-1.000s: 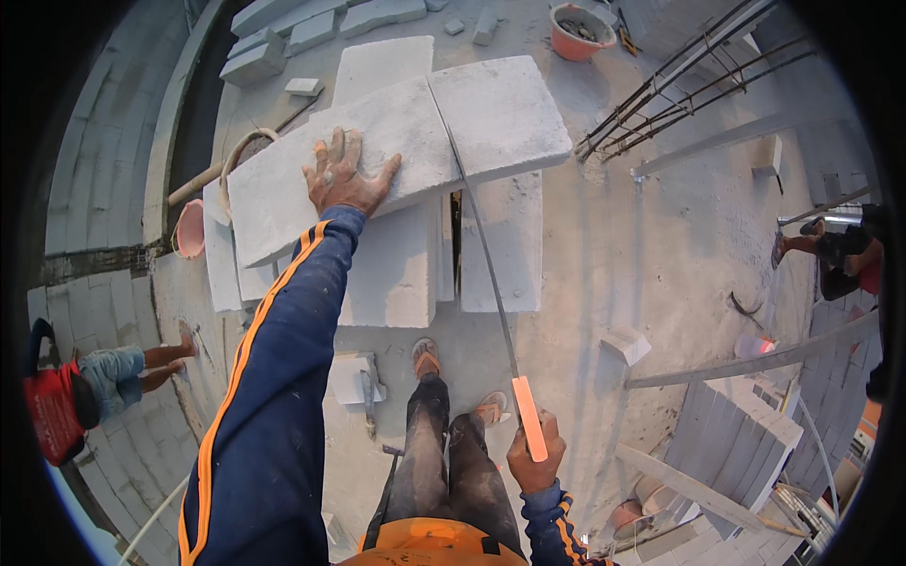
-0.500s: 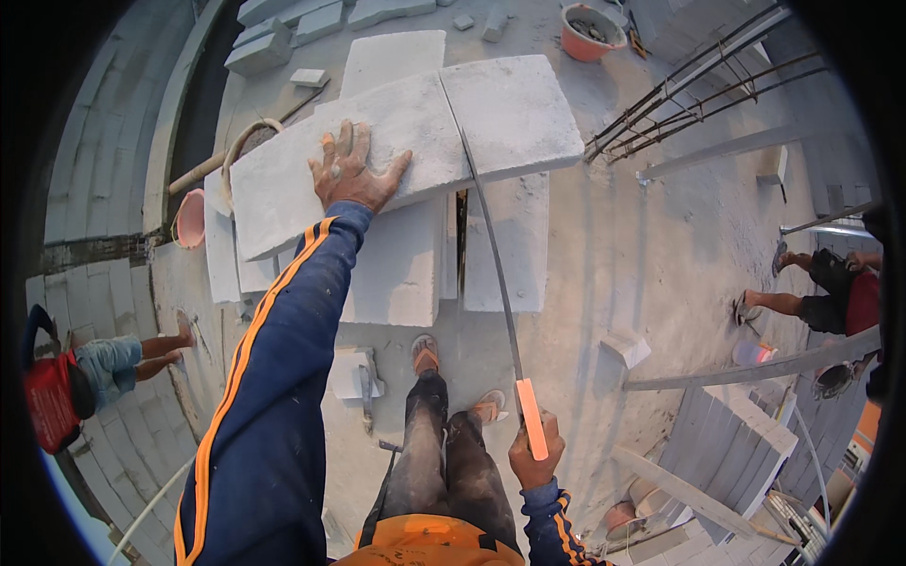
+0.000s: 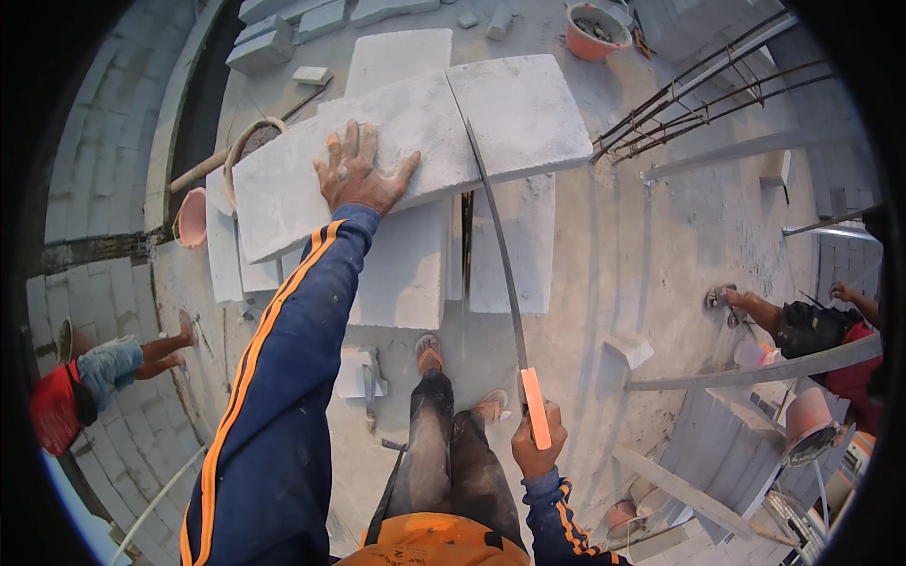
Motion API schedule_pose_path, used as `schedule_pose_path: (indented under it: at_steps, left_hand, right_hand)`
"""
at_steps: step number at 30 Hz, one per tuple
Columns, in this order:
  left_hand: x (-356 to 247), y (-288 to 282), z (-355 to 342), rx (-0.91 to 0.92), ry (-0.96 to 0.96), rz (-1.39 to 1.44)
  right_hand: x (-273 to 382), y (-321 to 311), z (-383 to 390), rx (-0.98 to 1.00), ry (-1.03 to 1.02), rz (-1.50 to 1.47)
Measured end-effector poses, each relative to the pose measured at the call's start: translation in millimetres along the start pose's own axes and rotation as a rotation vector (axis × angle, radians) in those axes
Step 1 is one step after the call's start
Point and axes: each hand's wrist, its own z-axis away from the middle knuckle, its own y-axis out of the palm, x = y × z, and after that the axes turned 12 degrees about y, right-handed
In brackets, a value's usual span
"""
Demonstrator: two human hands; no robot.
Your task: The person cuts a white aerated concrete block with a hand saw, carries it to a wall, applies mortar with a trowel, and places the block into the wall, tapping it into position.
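Hands are well apart: the left hand (image 3: 363,179) lies flat, digits spread, on the upper face of a long white rectangular masonry block (image 3: 427,132); the right hand (image 3: 538,443) is wrapped around the flat orange handle (image 3: 535,407) of a long, thin, dark-bladed handsaw (image 3: 500,250).

The block is at the upper centre of the frame, slanting across flat white slabs (image 3: 401,269) beneath it. Its right end projects past them (contact on the underside is hidden). The upper part of the blade lies along a straight narrow cut (image 3: 454,91), to the right of the left hand. Depth of cut: cannot be determined from this view.

Sound practice, in my judgement: press the left palm down firmly and well clear of the cut; run the blade in line with it, in long even strokes without twisting; ease the pressure as the cut deepens, since the projecting portion could drop or chip the lower edge.

Markings: dark print shows on orange cloth (image 3: 439,536) at the lower edge of the frame (not transcribed). No lettering can be made out on saw or block.
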Motion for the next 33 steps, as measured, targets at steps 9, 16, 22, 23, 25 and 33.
schedule_pose_path:
  at_steps: [9, 16, 22, 23, 25, 33]
  left_hand:
    - [-5, -10, 11, 0.037, 0.027, 0.001]
    - [-2, 2, 2, 0.004, 0.026, 0.023]
    - [-6, -6, 7, -0.028, 0.014, 0.038]
    - [-5, -6, 9, 0.003, 0.011, 0.028]
    - [-4, -7, 1, -0.018, 0.007, 0.009]
    - [-6, -14, 10, -0.002, 0.010, -0.025]
  right_hand:
    - [17, 51, -73, 0.017, -0.014, -0.001]
    - [12, 20, -38, 0.030, 0.131, 0.082]
    - [22, 77, -116, -0.020, -0.059, 0.015]
    - [10, 63, -84, -0.008, -0.073, -0.009]
    - [-11, 20, -23, -0.025, -0.074, -0.051]
    - [30, 82, -131, 0.009, -0.034, -0.012]
